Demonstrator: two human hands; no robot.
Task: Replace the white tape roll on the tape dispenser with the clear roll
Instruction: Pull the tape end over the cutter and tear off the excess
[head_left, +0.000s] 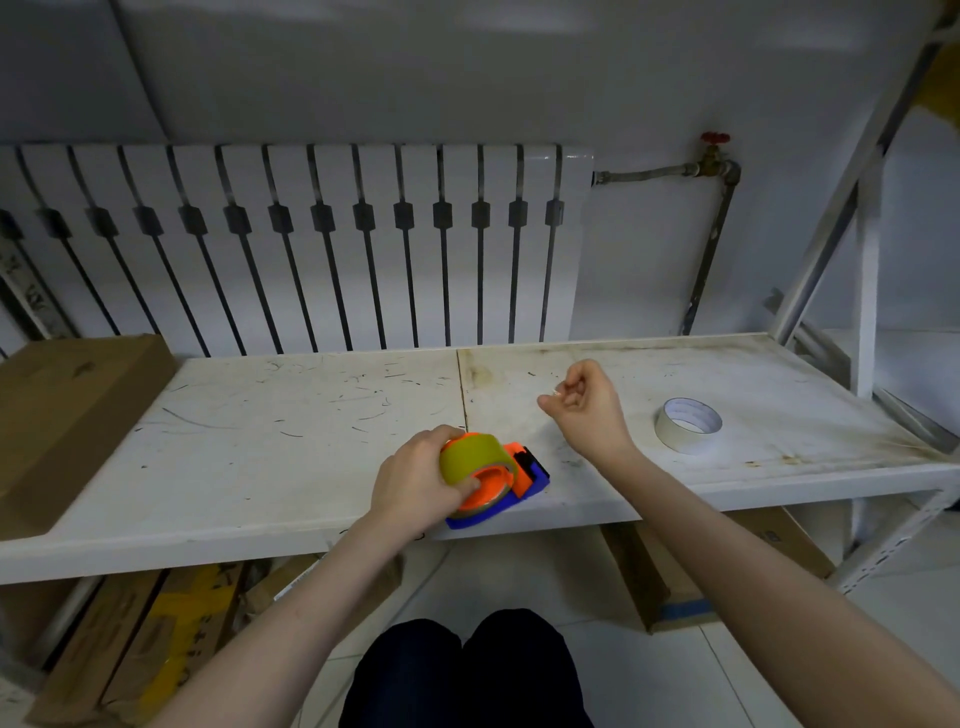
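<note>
Left hand (415, 480) wraps the clear roll (475, 460) (it reads yellowish-olive under this light), fingers over the top, thumb pressed on the near face. The roll sits on the orange hub of the tape dispenser (511, 483), whose blue base rests at the near edge of the tabletop (260, 441), one corner slightly over the lip.

Right hand (584, 402) raised above the tabletop beyond the dispenser, fingers curled in, thumb and forefinger pinched together; something small and pale shows at the pinch, too tiny to identify.

White tape roll (688, 425) lies flat on the tabletop, to the right of the right hand, apart from it and well clear of the dispenser.

Cardboard box (67, 415) at the far left. Radiator (311, 244) on the wall behind.
</note>
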